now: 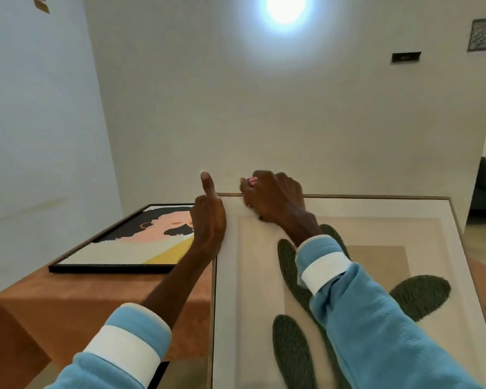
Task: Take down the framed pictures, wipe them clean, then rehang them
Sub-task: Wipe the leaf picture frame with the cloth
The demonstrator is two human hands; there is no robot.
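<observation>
Cactus picture [376, 248] lies under both hands on the rust-clothed worktop [68, 299] by a white wall [264, 122]. Left hand [208, 220] grips its left edge, thumb up; right hand [275, 197] rests curled near its top edge, perhaps holding something.

here's the table [68, 299]: portrait picture [118, 248] flat on its far left, cactus picture [376, 248] on its right, running out past the near edge. over mid-table, left hand [208, 220] holds that frame's left side, right hand [275, 197] on its far-left corner. wall [292, 122] behind the table.
</observation>
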